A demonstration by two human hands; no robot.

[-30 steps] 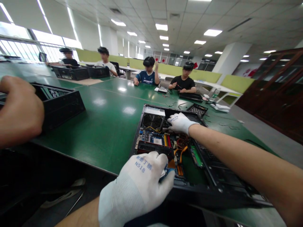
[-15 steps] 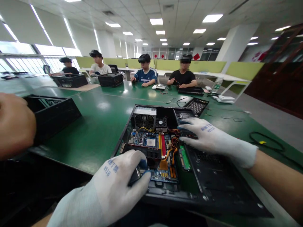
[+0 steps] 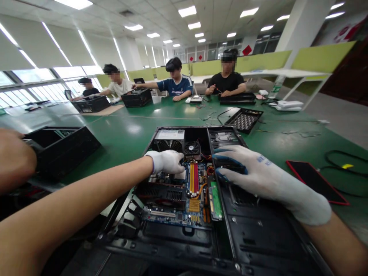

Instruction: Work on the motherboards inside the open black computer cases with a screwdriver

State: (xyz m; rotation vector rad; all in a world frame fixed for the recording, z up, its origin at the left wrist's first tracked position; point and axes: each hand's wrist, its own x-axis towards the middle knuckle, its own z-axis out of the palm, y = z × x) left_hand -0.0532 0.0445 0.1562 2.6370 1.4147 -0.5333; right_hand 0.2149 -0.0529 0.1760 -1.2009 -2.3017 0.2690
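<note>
An opened black computer case (image 3: 184, 249) lies flat in front of me, with a blue motherboard (image 3: 163, 217) inside. My gloved left hand (image 3: 168, 161) is over the processor area, below the power supply (image 3: 168, 136) and beside the fan (image 3: 192, 148). Its fingers are bent inward, and whatever lies between them is too small to make out. Resting on the right part of the case, near the drive bays, my gloved right hand (image 3: 247, 166) has its fingers apart. A green circuit board (image 3: 215, 201) sits just left of that hand.
Another person's hand (image 3: 15, 159) is at the left edge by a second black case (image 3: 69, 153). Several people sit across the green table (image 3: 123, 126). A perforated black panel (image 3: 244, 119), a red-edged black pad (image 3: 316, 182) and cables lie on the right.
My left hand has moved from the case's front left up to the processor area. The view has shifted, and the red-edged pad now shows. A person across the table has stretched an arm toward a case.
</note>
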